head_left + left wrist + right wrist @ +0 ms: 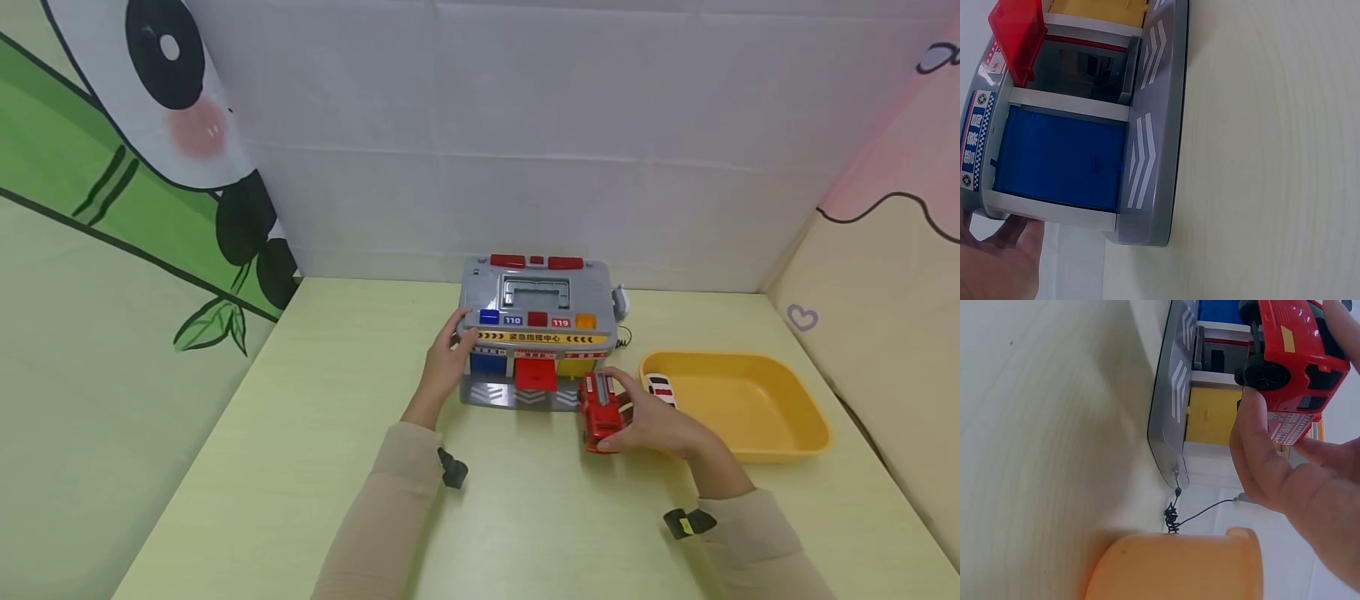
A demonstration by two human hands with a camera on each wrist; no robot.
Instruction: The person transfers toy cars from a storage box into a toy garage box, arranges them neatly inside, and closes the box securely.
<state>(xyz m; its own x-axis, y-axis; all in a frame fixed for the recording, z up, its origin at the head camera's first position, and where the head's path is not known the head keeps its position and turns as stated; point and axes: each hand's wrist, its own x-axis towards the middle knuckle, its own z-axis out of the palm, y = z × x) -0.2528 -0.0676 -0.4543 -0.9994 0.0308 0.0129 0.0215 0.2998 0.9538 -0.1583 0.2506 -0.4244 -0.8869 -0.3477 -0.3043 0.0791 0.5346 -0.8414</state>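
My right hand (pixel 656 423) grips a red toy fire truck (pixel 600 412) by its ends, in front of the right part of a grey toy garage (pixel 480 292). In the right wrist view the truck's black wheels (pixel 1266 374) show, with the fingers curled around the body. My left hand (pixel 444 367) holds the garage's left side, its thumb at the front corner of the roof. Of the garage's three doors, the red door (pixel 1019 37) in the middle is swung up, showing the dark bay behind it. The blue door (pixel 1060 156) and the yellow door (pixel 1213 415) are down.
A yellow tray (pixel 738 454) stands to the right, with a white toy car (pixel 660 388) at its left end. A coiled black cord (pixel 1172 517) hangs from the garage's right side. A wall cloth (pixel 525 208) rises behind the table (pixel 300 467).
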